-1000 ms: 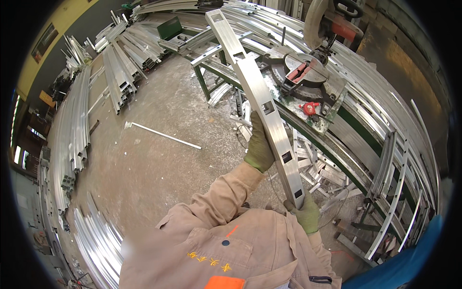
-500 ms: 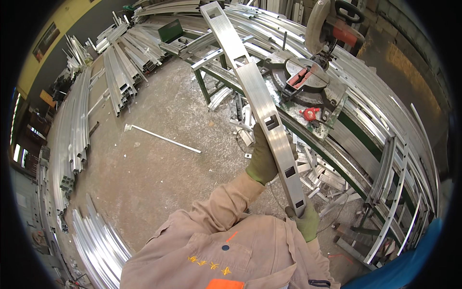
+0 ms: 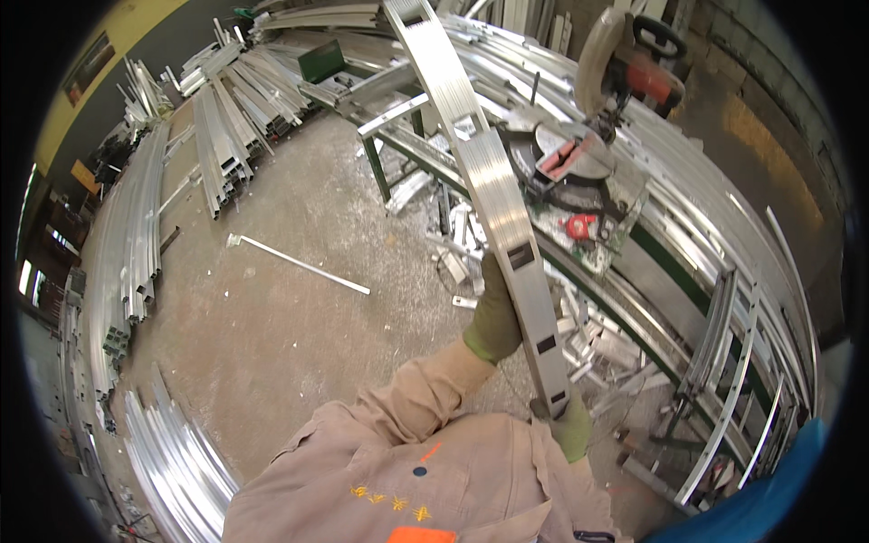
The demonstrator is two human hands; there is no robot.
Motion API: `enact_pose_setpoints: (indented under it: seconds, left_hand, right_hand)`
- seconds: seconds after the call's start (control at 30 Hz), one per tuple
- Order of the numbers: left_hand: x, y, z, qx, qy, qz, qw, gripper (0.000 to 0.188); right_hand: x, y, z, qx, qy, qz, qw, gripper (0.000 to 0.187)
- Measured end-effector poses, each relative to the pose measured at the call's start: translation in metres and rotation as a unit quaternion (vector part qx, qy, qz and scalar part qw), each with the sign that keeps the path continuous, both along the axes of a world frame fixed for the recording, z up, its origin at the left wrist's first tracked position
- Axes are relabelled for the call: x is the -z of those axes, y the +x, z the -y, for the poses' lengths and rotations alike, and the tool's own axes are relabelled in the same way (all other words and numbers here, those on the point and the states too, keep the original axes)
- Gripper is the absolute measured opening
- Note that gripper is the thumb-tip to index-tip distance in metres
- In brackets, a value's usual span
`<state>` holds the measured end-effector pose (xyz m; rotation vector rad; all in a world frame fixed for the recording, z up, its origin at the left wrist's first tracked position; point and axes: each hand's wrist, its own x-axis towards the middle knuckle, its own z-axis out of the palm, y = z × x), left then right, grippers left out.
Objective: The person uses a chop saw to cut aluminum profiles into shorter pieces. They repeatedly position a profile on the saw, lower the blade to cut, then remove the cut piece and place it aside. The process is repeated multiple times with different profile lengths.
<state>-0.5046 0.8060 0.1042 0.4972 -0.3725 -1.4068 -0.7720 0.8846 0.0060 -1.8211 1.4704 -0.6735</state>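
Note:
A long silver aluminium profile (image 3: 496,185) with rectangular cutouts slants across the middle of the view, raised above the floor. Its far end reaches the top edge of the picture. My left hand (image 3: 496,317), in a green work glove, is closed around the profile's left side, below the middle; some fingers are hidden behind it. At the near end, close to my body, my right hand (image 3: 572,430), gloved the same way, grips the profile's end.
A green-framed workbench (image 3: 593,271) with a miter saw (image 3: 625,77) runs along the right. A red tool (image 3: 577,226) rests beside the saw. Metal offcuts (image 3: 602,344) lie beneath. Profiles (image 3: 131,235) are stacked at left; a thin strip (image 3: 303,264) lies on the floor.
The profile has tilted slightly, its far end now passing out of the top edge and its near end sitting lower. Both hands keep their hold, and the view has shifted a little.

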Motion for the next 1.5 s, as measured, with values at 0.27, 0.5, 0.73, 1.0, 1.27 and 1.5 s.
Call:
enact_pose_setpoints:
  seconds: [0.27, 0.5, 0.73, 1.0, 1.27, 1.5]
  left_hand:
    - [0.022, -0.028, -0.018, -0.043, -0.028, 0.141, 0.989, 0.097]
    - [0.047, -0.035, -0.023, -0.044, -0.031, 0.272, 0.961, 0.101]
    - [0.03, -0.031, -0.027, -0.046, -0.049, 0.285, 0.956, 0.095]
    - [0.027, 0.06, 0.028, -0.091, -0.079, 0.059, 0.991, 0.068]
    - [0.059, 0.21, 0.01, -0.158, -0.157, -0.033, 0.974, 0.11]
    - [0.105, 0.271, 0.019, -0.279, -0.016, 0.04, 0.959, 0.106]
  right_hand:
    - [0.024, -0.006, 0.004, 0.001, 0.036, -0.005, 0.999, 0.065]
    - [0.069, -0.011, 0.004, 0.017, 0.032, 0.077, 0.996, 0.071]
    - [0.071, -0.012, 0.003, 0.002, 0.056, 0.103, 0.993, 0.062]
    - [0.062, -0.055, 0.025, 0.097, -0.079, 0.044, 0.991, 0.057]
    - [0.039, -0.162, 0.017, 0.305, -0.096, 0.305, 0.897, 0.047]
    - [0.026, -0.183, 0.028, 0.412, -0.048, 0.458, 0.786, 0.055]
